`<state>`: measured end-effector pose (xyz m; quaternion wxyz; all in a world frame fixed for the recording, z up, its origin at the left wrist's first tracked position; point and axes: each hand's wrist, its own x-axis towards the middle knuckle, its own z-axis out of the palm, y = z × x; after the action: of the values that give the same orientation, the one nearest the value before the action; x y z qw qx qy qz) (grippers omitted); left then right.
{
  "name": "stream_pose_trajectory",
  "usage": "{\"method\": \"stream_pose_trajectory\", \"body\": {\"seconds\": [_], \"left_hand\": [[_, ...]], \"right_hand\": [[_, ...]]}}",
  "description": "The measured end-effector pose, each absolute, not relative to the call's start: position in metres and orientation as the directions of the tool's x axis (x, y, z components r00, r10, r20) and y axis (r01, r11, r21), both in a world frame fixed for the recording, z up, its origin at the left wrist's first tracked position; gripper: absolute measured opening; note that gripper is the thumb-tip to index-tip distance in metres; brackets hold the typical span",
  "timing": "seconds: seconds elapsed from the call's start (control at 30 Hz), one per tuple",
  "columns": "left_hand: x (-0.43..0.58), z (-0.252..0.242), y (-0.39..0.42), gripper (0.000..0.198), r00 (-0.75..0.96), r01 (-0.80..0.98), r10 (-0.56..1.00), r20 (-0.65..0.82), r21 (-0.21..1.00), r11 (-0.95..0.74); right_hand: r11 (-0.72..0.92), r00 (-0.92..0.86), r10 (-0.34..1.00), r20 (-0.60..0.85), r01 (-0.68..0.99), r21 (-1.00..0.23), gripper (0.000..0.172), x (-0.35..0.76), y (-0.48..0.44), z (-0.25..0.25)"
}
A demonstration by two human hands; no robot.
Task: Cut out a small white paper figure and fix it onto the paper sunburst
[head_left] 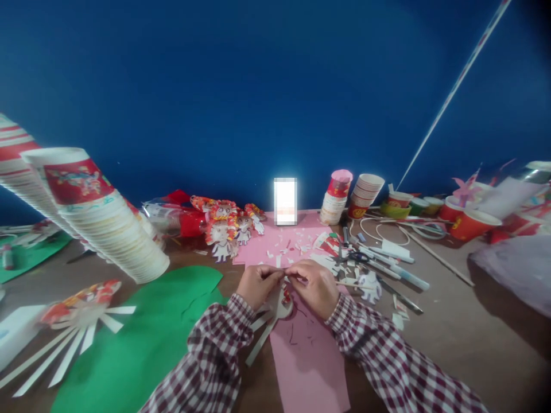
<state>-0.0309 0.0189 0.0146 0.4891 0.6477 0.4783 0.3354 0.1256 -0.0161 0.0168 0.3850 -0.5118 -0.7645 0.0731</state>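
Observation:
My left hand (259, 285) and my right hand (313, 285) meet over the pink paper (310, 350) at the middle of the table. Both pinch with thumb and fingers at one small spot, around a white paper piece with red bits (285, 293) that hangs below the fingertips. Its upper edge is mostly hidden by my fingers. White paper strips (262, 342) spread out below my left hand. Small white scraps (286, 244) lie on the pink paper just beyond my hands.
Tall stacked paper cups (103, 212) lean at the left, by green paper (142, 338) and a cut cup (86, 307). Paper figures (221, 229) stand behind. Pens (408, 275), scissors (358, 256) and red cups (473, 225) lie or stand right.

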Motion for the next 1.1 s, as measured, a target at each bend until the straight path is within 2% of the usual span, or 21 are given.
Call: {"method": "stream_pose_trajectory", "body": {"seconds": [0.13,0.5,0.67,0.83,1.1], "left_hand": [[-0.0300,0.0157,0.0187,0.026,0.308,0.266,0.951,-0.003,0.960,-0.083],[-0.0277,0.0136,0.0196,0.026,0.282,0.176,0.954,-0.099,0.983,0.050],[-0.0283,0.0123,0.0215,0.037,0.299,0.059,0.950,-0.094,0.995,0.080],[-0.0307,0.0120,0.0235,0.040,0.317,0.065,0.945,-0.082,0.996,0.065],[-0.0307,0.0117,0.0234,0.041,0.339,0.063,0.935,-0.100,0.995,0.084]], "right_hand": [[0.445,-0.180,0.853,0.490,0.741,-0.503,0.011,0.1263,-0.0156,0.0183],[0.352,-0.171,0.915,0.365,0.781,-0.517,0.006,0.1282,-0.0152,0.0190],[0.416,-0.218,0.890,0.401,0.750,-0.515,0.012,0.1298,-0.0130,0.0219],[0.525,-0.296,0.835,0.464,0.682,-0.509,0.017,0.1306,-0.0108,0.0237],[0.536,-0.290,0.824,0.486,0.675,-0.506,0.016,0.1322,-0.0091,0.0199]]}}
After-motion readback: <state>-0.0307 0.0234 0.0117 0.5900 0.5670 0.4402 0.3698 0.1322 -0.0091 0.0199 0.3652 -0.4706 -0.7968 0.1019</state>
